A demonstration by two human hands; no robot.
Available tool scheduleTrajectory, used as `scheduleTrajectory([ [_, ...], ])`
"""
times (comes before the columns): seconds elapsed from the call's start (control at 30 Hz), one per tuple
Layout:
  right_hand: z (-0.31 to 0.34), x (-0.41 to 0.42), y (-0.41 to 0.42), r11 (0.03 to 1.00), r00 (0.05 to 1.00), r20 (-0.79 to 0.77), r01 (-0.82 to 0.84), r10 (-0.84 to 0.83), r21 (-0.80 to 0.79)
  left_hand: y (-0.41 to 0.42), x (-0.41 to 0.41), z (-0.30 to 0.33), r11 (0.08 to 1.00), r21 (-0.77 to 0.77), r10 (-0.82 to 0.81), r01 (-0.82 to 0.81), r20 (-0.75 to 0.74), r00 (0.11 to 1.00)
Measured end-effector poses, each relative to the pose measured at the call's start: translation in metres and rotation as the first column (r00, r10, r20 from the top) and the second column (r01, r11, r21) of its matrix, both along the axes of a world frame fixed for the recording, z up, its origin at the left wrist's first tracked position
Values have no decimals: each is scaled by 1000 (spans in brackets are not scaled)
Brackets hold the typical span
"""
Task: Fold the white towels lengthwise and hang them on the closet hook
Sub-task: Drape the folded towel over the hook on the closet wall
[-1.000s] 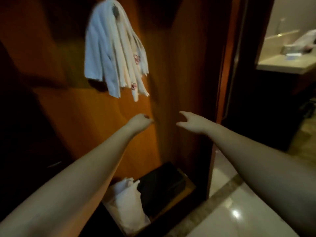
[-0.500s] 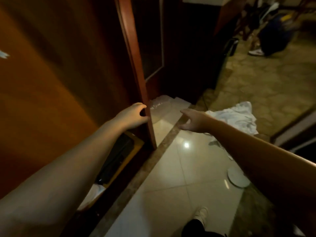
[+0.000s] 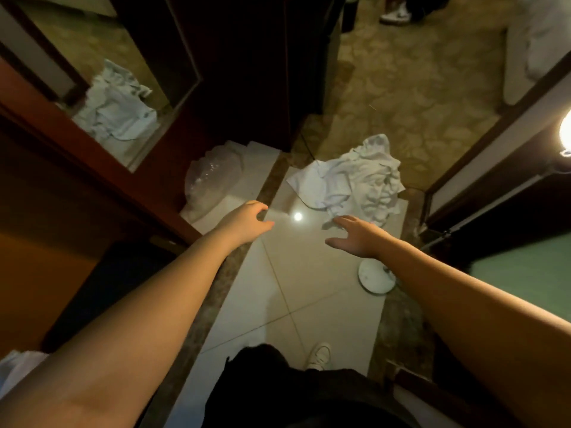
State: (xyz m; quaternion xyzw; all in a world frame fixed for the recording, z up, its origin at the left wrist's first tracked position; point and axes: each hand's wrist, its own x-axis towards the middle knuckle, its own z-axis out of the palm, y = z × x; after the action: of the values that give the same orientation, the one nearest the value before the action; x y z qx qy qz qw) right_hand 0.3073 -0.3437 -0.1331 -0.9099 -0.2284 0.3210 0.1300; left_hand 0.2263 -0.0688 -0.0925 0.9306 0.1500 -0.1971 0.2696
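Note:
A crumpled heap of white towels (image 3: 355, 180) lies on the pale floor tiles where they meet the carpet. My right hand (image 3: 355, 236) reaches out over the tiles with fingers spread, its fingertips just short of the heap's near edge, holding nothing. My left hand (image 3: 247, 220) hovers to the left of the heap with fingers loosely curled and empty. The closet hook and the towels hung on it are out of view.
A mirrored closet door (image 3: 102, 97) on the left reflects the towel heap. A clear plastic bag (image 3: 213, 177) lies by the door's foot. A round white lamp base (image 3: 375, 276) stands under my right forearm, its lit lamp (image 3: 565, 134) at right. My white shoe (image 3: 319, 355) is below.
The view has swung from the closet wall and hung towels down to the floor. Both hands have moved toward the towel heap, which now lies just beyond my right fingertips.

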Motion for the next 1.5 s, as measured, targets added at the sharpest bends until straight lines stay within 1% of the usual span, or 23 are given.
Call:
scheduleTrajectory([
  [0.1, -29, 22, -20, 998, 997, -61, 42, -45, -54, -14, 38, -26, 999, -42, -17, 14, -81, 997],
  [0.2, -56, 51, -34, 990, 986, -131, 93, -106, -102, -19, 78, -55, 997, -61, -46, 38, -131, 990],
  [0.33, -89, 102, -37, 969, 960, -173, 194, -220, -153, -15, 148, -94, 994, -83, -81, 67, -186, 979],
  [0.43, -111, 140, -35, 938, 923, -205, 286, -325, -197, -7, 207, -123, 989, -112, -125, 100, -245, 961],
  [0.6, -144, 192, -31, 864, 816, -291, 445, -500, -235, 4, 288, -169, 983, -130, -168, 131, -336, 927],
  [0.77, -190, 238, -34, 736, 638, -372, 620, -675, -273, -4, 354, -227, 981, -146, -174, 125, -401, 899],
  [0.87, -227, 262, -44, 666, 551, -391, 689, -738, -286, -18, 386, -266, 979, -184, -160, 88, -423, 892],
  [1.03, -308, 300, -65, 586, 423, -455, 748, -783, -312, -51, 426, -345, 973, -224, -155, 55, -458, 875],
  [1.2, -416, 336, -62, 542, 343, -512, 781, -787, -310, -84, 458, -446, 962, -269, -98, -53, -519, 849],
  [1.3, -484, 362, -57, 555, 345, -544, 782, -765, -284, -103, 478, -509, 940, -297, -30, -169, -565, 825],
  [1.4, -546, 384, -55, 526, 298, -574, 802, -763, -283, -120, 495, -572, 908, -308, 36, -282, -615, 788],
  [1.43, -564, 389, -56, 509, 265, -598, 812, -757, -285, -125, 498, -592, 899, -313, 47, -305, -624, 780],
  [1.47, -582, 394, -56, 460, 203, -622, 841, -756, -285, -131, 502, -611, 889, -319, 59, -328, -631, 773],
  [1.5, -599, 399, -56, 421, 162, -638, 864, -753, -278, -135, 505, -630, 878, -324, 72, -351, -636, 769],
])
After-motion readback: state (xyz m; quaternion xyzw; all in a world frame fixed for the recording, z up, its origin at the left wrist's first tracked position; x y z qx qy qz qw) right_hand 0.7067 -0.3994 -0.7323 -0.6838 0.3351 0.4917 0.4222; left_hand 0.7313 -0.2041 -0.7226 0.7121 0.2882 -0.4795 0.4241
